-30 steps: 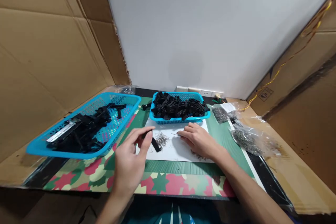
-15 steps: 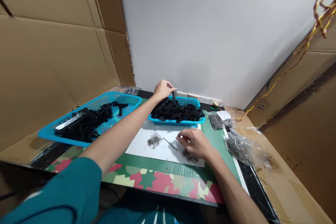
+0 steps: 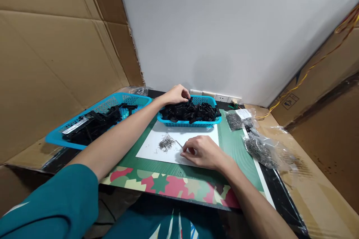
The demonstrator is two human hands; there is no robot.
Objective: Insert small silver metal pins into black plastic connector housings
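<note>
My left hand (image 3: pixel 178 94) is at the back of the smaller blue basket (image 3: pixel 187 123), its fingers pinched on a black plastic part at the edge of a heap of black plastic parts (image 3: pixel 193 112). The part is mostly hidden by the fingers. Lower down, my right hand (image 3: pixel 203 152) is over the white paper (image 3: pixel 150 145), thumb and fingers closed around the rear of thin metal tweezers (image 3: pixel 178 143). The tweezers' narrow end points toward a pile of tiny metal springs or wire pieces (image 3: pixel 166 142). A second small pile is covered by my right hand.
A larger blue basket (image 3: pixel 57 138) with black parts stands at left. Clear bags (image 3: pixel 259 151) of small metal pieces lie on the right side of the green mat (image 3: pixel 238 157). Cardboard walls (image 3: pixel 64 44) flank the table; power sockets (image 3: pixel 221 98) line the back wall.
My left hand has lowered toward the heap with the black part it held above the basket. My right hand has moved left and down onto the tweezers. The view has shifted slightly.
</note>
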